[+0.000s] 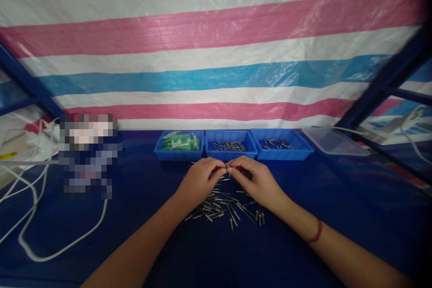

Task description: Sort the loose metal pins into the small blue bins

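Note:
My left hand (201, 179) and my right hand (258, 181) meet at the fingertips above the middle of the table, both closed in a pinch. Between them is a small metal piece that looks like a blind rivet (227, 167); the fingers hide most of it. Beneath and in front of the hands, a loose pile of blind rivets (211, 206) lies scattered on the dark blue table, thin pins pointing many ways. Just beyond the hands, a blue bin (232, 156) holds more rivets. The right-hand blue bin (286, 155) contains fewer of them.
At the left of the row, another blue bin (180, 156) holds green and clear plastic packets. A translucent lid (334, 141) lies at the back right. White cables (33, 198) loop over the left side near a blurred-out area. Striped sheeting (216, 72) hangs behind.

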Available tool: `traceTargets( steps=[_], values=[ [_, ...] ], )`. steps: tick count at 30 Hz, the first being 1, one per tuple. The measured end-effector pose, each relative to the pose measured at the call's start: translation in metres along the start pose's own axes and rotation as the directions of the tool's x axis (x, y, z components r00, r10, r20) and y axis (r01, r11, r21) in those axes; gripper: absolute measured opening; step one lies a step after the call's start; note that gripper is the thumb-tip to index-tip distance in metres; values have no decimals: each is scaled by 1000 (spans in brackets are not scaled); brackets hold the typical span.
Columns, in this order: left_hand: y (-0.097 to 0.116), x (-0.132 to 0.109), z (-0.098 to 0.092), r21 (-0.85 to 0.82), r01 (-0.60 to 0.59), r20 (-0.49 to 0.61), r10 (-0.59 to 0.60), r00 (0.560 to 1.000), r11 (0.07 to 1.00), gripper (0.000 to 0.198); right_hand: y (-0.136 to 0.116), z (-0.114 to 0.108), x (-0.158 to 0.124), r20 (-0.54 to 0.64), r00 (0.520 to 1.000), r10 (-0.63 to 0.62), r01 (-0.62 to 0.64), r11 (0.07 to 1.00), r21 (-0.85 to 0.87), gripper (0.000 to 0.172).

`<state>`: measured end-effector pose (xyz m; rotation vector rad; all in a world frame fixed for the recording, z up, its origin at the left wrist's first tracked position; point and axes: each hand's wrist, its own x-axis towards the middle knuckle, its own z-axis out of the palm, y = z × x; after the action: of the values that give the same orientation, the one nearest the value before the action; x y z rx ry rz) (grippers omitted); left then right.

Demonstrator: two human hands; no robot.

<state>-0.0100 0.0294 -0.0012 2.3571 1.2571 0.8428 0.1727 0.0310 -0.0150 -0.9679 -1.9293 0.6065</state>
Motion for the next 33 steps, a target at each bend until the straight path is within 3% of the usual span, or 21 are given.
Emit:
traceTargets(
  steps=[9, 21, 33],
  values=[
    [3, -1, 0, 35, -28, 25, 27, 999, 999, 17, 6, 6, -2, -72, 982, 176, -160, 970, 181, 21],
    [3, -2, 2, -29, -59, 37, 60, 997, 998, 18, 1, 6, -3, -53, 980, 189, -168, 946, 276, 18],
    [5, -1, 1, -81, -1, -150, -11, 989, 997, 13, 2, 4, 0, -72, 978, 194, -171, 954, 247, 14]
  ],
)
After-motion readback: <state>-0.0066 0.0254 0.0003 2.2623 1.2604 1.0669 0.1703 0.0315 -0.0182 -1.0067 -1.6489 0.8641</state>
